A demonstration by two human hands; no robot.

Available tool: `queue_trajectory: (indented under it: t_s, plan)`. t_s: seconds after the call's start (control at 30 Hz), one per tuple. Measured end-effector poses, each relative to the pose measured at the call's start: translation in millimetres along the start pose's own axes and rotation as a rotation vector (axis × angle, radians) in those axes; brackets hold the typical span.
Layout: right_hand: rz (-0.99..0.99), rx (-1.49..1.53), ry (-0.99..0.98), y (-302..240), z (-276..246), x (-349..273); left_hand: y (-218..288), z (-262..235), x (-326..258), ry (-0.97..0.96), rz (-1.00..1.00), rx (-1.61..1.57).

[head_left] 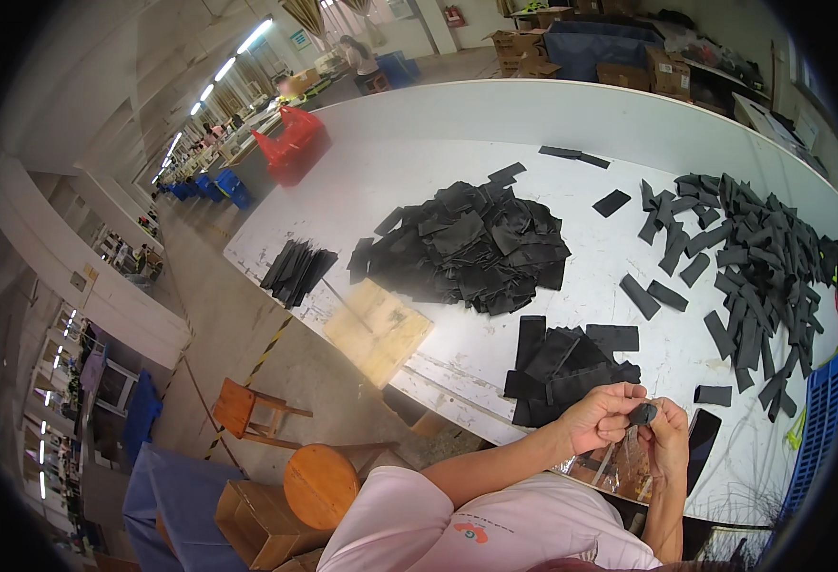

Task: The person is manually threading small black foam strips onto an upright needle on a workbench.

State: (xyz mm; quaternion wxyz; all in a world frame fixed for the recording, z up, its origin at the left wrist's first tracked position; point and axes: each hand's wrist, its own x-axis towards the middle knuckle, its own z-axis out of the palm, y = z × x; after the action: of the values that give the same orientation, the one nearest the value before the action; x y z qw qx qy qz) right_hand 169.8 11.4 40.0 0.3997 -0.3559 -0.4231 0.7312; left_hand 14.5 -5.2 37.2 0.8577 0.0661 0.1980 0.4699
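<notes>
Head view, looking down: my left hand and my right hand meet just above the near edge of the white desk. Both are closed on one small black piece, pinched between the fingertips of the two hands, with my left fingers curled over it from the left and my right thumb and fingers holding its right end. Below my hands lies a clear plastic bag, crumpled, close to my body; whether either hand touches it I cannot tell.

Just beyond my left hand, on the desk, sits a small pile of black strips, overlapping one another. Farther off, near the middle of the desk, is a large heap of black pieces, loosely tumbled. To my right a wide scatter of black strips spreads toward the desk's right edge, some lying apart and single. A neat fan of black pieces rests near the left corner of the desk, and a flat wooden board lies at the near left edge, partly overhanging. A blue plastic crate stands at my far right. On the floor to my left are a round wooden stool and a small orange stool.
</notes>
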Motion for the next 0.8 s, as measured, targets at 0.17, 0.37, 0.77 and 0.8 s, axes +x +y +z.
queue_trajectory:
  t_s: [0.17, 0.37, 0.77, 0.8]
  plan:
    - [0.005, 0.056, 0.020, -0.2, 8.1, -2.4, -4.0, -2.0, -1.9, 0.022, 0.031, -0.022]
    - [-0.039, -0.012, 0.040, -22.0, 21.2, -1.9, 0.0, 10.7, -2.8, -0.138, 0.039, -0.447]
    - [0.190, 0.103, 0.054, 17.3, -1.6, -0.6, -21.1, -30.3, -1.2, -0.023, 0.053, -0.218]
    - [0.165, 0.131, 0.031, 18.8, -5.0, -2.0, -22.9, -30.9, -2.4, 0.011, 0.028, -0.173]
